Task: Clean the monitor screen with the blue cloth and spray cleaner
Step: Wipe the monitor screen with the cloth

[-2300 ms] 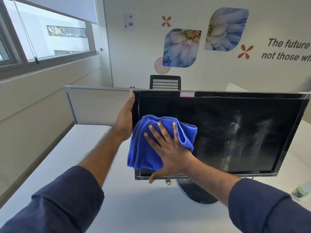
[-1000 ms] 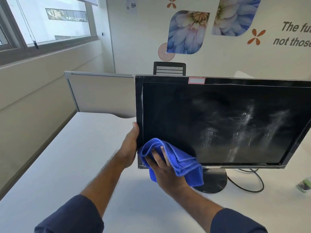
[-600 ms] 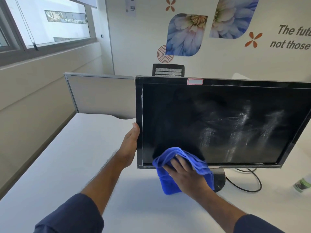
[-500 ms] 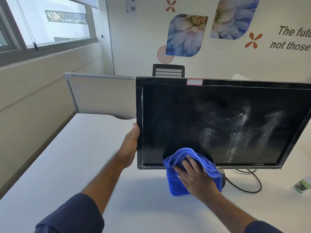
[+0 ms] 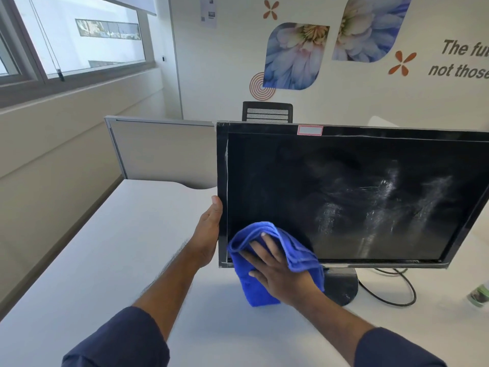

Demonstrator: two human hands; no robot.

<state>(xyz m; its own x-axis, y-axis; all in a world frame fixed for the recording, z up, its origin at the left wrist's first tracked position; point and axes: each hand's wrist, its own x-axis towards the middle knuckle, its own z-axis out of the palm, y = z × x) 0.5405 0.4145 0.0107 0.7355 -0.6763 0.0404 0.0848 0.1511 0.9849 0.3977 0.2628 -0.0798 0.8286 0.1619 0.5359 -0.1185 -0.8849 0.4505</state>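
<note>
A black monitor (image 5: pixel 344 197) stands on the white desk (image 5: pixel 105 260), its dark screen showing whitish streaks right of the middle. My left hand (image 5: pixel 210 234) grips the monitor's left edge low down. My right hand (image 5: pixel 277 271) presses a folded blue cloth (image 5: pixel 259 290) flat against the screen's bottom left corner, and part of the cloth hangs below the bezel. The spray bottle (image 5: pixel 480 295) is only partly in view at the right edge of the desk.
The monitor's round black base (image 5: pixel 341 287) and a black cable (image 5: pixel 391 295) lie on the desk behind my right hand. A grey partition (image 5: pixel 164 152) closes the desk's far side, with a black chair back (image 5: pixel 267 112) beyond it. Windows run along the left wall.
My right hand with the cloth slid right along the screen's lower edge, then came back left to the bottom corner. My left hand kept its hold on the monitor's left edge.
</note>
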